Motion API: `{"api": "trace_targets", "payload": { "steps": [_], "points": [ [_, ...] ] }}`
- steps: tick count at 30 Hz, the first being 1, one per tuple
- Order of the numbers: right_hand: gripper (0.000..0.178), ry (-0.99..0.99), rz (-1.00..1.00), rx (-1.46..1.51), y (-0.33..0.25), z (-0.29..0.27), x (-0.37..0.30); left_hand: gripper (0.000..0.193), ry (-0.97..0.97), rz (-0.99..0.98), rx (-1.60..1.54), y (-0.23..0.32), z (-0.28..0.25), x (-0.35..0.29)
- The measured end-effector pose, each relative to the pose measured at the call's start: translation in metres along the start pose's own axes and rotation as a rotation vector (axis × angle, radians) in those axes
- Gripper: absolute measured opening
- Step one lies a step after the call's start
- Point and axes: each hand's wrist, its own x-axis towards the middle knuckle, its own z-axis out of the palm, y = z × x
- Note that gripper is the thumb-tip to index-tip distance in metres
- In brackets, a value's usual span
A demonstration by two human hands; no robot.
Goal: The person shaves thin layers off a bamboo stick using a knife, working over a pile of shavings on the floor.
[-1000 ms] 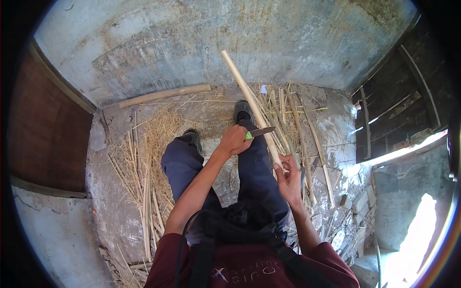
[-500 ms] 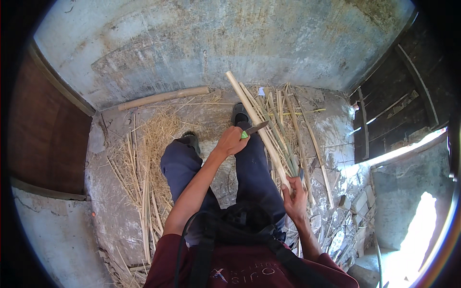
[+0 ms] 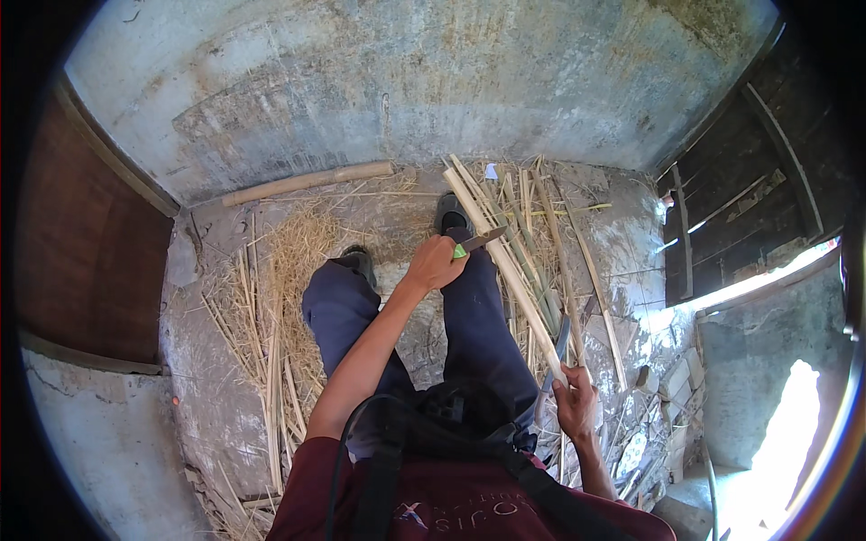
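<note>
My left hand (image 3: 436, 263) is closed around the green handle of a knife (image 3: 483, 240). Its dark blade points right and lies across a long, pale bamboo strip (image 3: 505, 263). At the strip's near end, my right hand (image 3: 577, 401) grips it between thumb and fingers. The strip slants away from me over my right leg, its far end near my right shoe (image 3: 451, 215). A grey, curved blade-like thing (image 3: 563, 337) shows close beside the strip, just above my right hand; part of it is hidden.
Several bamboo strips (image 3: 570, 270) lie on the floor to the right. Straw shavings (image 3: 302, 261) and thin strips pile up on the left. A bamboo pole (image 3: 307, 183) rests along the far wall (image 3: 433, 90). Broken bricks (image 3: 678, 383) lie at the right.
My right hand has drawn the bamboo strip toward me and slightly right, so its far end sits nearer. My left hand and the knife have stayed in place.
</note>
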Motion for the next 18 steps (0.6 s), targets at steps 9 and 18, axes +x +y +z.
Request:
{"api": "trace_targets", "payload": {
  "steps": [9, 18],
  "points": [
    [0.024, -0.001, 0.109, 0.059, 0.016, -0.014, -0.005, 0.036, 0.067, 0.028, 0.029, -0.009, 0.011, 0.0],
    [0.026, -0.006, 0.146, 0.11, 0.033, -0.021, -0.014, 0.039, 0.128, 0.038, 0.083, -0.009, 0.016, -0.004]
  ]
}}
